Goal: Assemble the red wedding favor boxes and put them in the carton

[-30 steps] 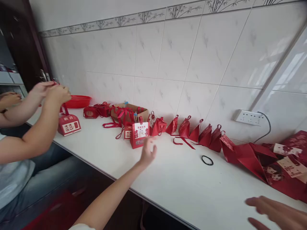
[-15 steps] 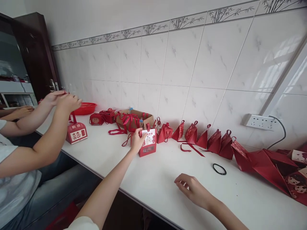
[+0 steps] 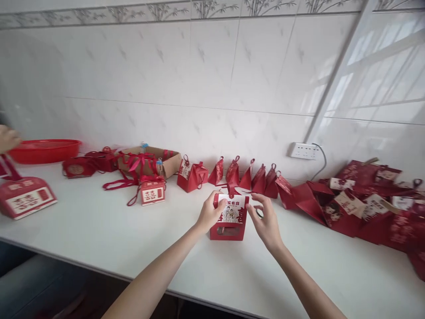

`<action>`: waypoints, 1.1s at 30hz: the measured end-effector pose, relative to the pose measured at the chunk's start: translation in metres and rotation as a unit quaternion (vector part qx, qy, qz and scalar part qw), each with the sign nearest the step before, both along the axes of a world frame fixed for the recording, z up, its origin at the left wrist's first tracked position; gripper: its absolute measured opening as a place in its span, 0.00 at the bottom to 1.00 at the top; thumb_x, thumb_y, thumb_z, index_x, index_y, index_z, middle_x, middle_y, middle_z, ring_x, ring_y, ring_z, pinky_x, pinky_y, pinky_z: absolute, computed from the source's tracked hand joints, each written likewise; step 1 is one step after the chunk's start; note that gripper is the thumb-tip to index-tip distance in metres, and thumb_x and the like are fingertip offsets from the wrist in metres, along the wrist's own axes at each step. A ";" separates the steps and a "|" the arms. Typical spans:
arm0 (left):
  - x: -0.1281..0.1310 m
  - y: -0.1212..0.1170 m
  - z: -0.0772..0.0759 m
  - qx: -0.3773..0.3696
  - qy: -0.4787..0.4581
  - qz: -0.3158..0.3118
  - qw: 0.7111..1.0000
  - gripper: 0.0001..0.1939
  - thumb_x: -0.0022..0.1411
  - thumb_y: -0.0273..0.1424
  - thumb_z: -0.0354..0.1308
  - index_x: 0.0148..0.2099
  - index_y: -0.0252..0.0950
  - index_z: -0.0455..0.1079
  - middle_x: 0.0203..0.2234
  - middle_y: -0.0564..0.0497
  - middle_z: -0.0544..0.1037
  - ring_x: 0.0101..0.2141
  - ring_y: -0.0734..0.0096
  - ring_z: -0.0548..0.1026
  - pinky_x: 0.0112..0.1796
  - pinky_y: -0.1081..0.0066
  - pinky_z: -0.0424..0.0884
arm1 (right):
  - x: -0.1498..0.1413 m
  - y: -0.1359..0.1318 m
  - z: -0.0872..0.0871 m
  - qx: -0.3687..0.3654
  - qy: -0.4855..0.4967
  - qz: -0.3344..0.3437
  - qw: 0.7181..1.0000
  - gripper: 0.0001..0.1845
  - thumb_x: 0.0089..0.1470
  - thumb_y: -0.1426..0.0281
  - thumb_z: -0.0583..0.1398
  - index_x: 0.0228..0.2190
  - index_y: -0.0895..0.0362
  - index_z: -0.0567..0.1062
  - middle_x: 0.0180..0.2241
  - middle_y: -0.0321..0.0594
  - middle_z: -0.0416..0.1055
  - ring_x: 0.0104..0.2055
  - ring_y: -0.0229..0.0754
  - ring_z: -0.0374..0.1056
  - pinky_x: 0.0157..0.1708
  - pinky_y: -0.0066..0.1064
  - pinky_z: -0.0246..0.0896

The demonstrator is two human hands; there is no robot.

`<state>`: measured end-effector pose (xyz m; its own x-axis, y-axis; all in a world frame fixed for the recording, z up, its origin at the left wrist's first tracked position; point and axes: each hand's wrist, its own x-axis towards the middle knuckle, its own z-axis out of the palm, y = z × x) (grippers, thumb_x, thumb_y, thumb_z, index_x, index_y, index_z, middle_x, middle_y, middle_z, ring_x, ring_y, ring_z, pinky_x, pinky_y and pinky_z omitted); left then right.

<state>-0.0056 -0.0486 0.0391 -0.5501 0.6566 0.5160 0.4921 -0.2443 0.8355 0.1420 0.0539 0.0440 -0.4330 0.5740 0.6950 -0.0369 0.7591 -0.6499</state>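
A red gift box [image 3: 229, 230] with a white printed label, a small window low on its front and a ribbon loop on top stands upright on the white table. My left hand [image 3: 210, 213] grips its upper left side, thumb on the label and fingers behind. Beside the upper right edge is my right hand [image 3: 265, 221], its thumb and fingers apart. Whether the thumb touches the box I cannot tell. Partly hidden behind that hand lies a black ring [image 3: 259, 213].
Small red boxes [image 3: 245, 180] line the wall. Larger red boxes [image 3: 358, 217] pile up at right. On the left are a cardboard box [image 3: 171, 165] with ribbons, a small red box [image 3: 152, 193], a red basin [image 3: 46, 151] and another person's hand [image 3: 8, 138] above a labelled box [image 3: 28, 199].
The view has turned right. My left hand has brought the gift box nearer along the table. My right hand has risen from the tabletop to the box's right side.
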 end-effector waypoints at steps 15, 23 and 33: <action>0.024 0.039 -0.001 -0.002 -0.047 -0.065 0.997 0.12 0.56 0.39 0.57 0.34 0.35 0.66 0.19 0.58 0.66 0.21 0.76 0.63 0.24 0.77 0.61 | -0.012 0.041 0.046 -0.085 -0.027 0.166 0.982 0.10 0.53 0.62 0.59 0.29 0.56 0.68 0.23 0.34 0.70 0.25 0.37 0.67 0.26 0.28 0.60; 0.025 0.042 0.012 0.013 -0.053 -0.098 0.994 0.10 0.55 0.34 0.59 0.40 0.37 0.70 0.41 0.49 0.75 0.39 0.68 0.74 0.36 0.75 0.69 | -0.007 0.040 0.030 -0.118 0.048 0.153 0.980 0.10 0.56 0.61 0.57 0.34 0.55 0.69 0.28 0.36 0.71 0.28 0.37 0.69 0.28 0.29 0.64; 0.041 0.043 0.012 0.021 0.011 -0.033 0.999 0.05 0.55 0.32 0.59 0.30 0.36 0.71 0.24 0.55 0.75 0.27 0.75 0.73 0.29 0.79 0.68 | 0.010 0.035 -0.011 0.201 0.062 -0.008 0.978 0.14 0.54 0.72 0.60 0.43 0.53 0.65 0.39 0.43 0.66 0.42 0.44 0.66 0.38 0.37 0.66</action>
<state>0.0357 -0.0059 0.0506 -0.4945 0.6683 0.5558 0.4928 -0.3112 0.8126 0.1522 0.0889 0.0333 -0.3254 0.2487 0.9123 -0.0824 0.9537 -0.2894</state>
